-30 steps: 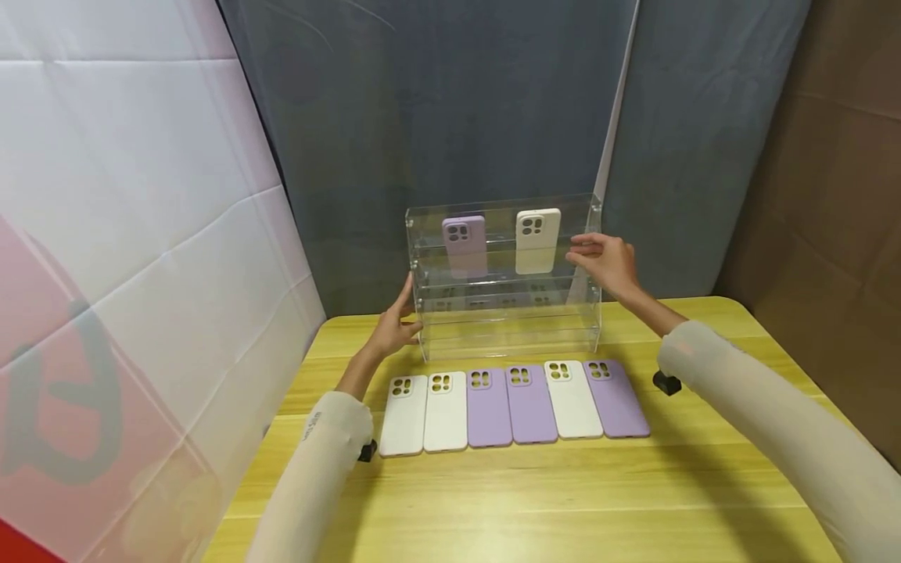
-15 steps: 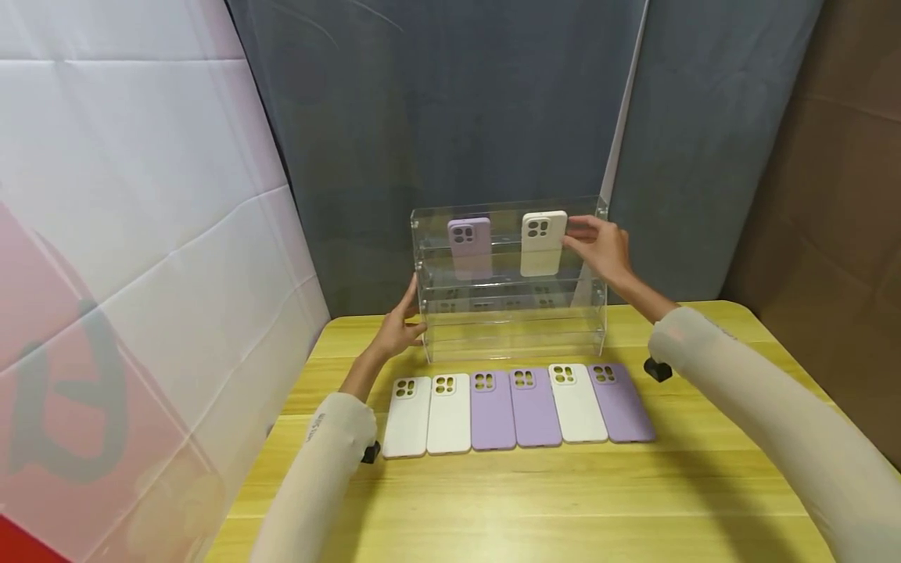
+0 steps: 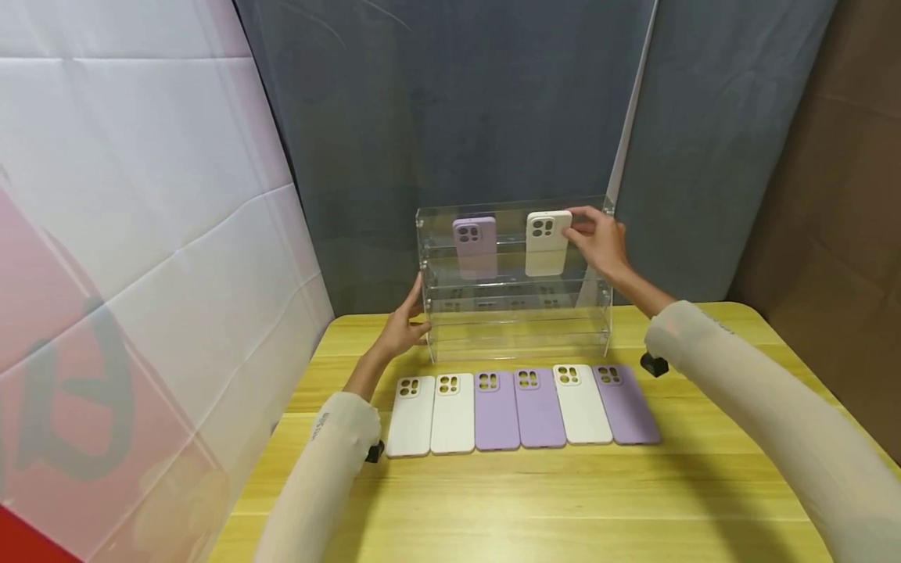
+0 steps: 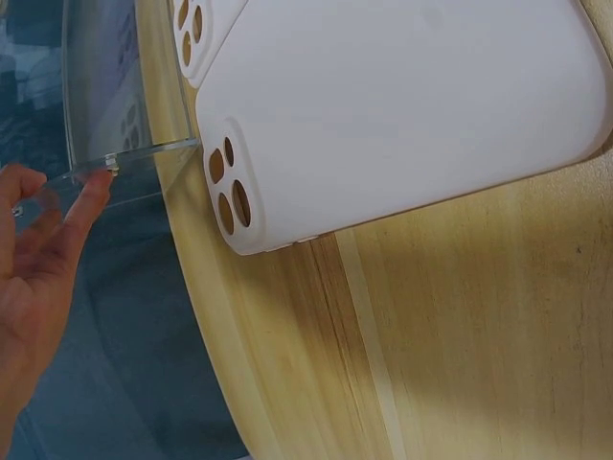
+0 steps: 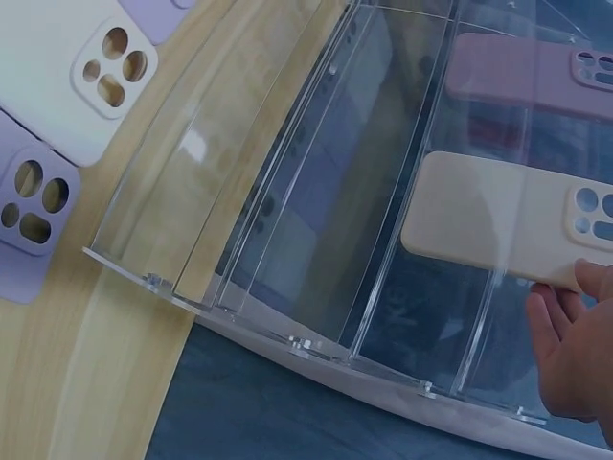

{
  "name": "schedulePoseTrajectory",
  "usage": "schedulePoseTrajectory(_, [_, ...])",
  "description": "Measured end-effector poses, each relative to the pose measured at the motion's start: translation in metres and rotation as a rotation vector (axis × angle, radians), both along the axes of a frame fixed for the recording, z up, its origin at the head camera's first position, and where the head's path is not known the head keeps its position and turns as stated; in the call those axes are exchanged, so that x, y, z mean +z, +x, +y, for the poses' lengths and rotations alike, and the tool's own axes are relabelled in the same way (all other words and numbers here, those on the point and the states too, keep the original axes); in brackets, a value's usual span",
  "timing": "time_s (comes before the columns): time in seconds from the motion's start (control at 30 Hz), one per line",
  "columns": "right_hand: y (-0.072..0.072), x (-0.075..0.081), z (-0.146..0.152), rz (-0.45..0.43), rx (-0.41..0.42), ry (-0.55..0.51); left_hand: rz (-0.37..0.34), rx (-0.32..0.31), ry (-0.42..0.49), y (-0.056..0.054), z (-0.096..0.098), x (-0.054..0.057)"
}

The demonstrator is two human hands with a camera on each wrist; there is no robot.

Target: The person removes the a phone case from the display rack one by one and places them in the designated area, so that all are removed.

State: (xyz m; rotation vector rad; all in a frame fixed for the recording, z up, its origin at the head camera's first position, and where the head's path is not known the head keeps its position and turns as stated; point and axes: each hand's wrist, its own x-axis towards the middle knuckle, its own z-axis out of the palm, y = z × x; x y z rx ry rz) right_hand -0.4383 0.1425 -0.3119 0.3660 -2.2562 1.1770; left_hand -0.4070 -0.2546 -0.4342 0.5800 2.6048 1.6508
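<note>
A tiered clear acrylic rack (image 3: 517,324) stands at the back of the table. On its top tier lean a purple phone case (image 3: 475,234) and a white phone case (image 3: 547,234), their lower parts behind the clear front panel. My right hand (image 3: 601,241) pinches the white case by its right edge near the top; the right wrist view shows the thumb (image 5: 592,276) at its camera end. At the rack's left side, my left hand (image 3: 400,330) touches the outer side panel with spread fingers, as the left wrist view (image 4: 43,259) also shows.
Several white and purple phone cases (image 3: 496,410) lie flat in a row on the wooden table (image 3: 521,500), just in front of the rack. A grey curtain (image 3: 450,102) hangs behind, a white printed cloth (image 3: 155,156) on the left and a brown one (image 3: 831,234) on the right.
My right hand has moved left from beside the rack's right end and taken hold of the white case's edge. The left hand stays at the side panel. The view has shifted slightly.
</note>
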Motion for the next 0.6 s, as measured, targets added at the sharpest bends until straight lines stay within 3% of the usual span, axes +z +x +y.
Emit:
schedulePoseTrajectory(0.27, [0.004,0.003,0.0,-0.017,-0.006,-0.011,0.001,-0.006,0.006,0.001,0.001,0.0])
schedulePoseTrajectory(0.6, [0.011,0.02,0.0,0.042,0.006,-0.011,0.0,-0.001,-0.006,-0.001,-0.001,0.002])
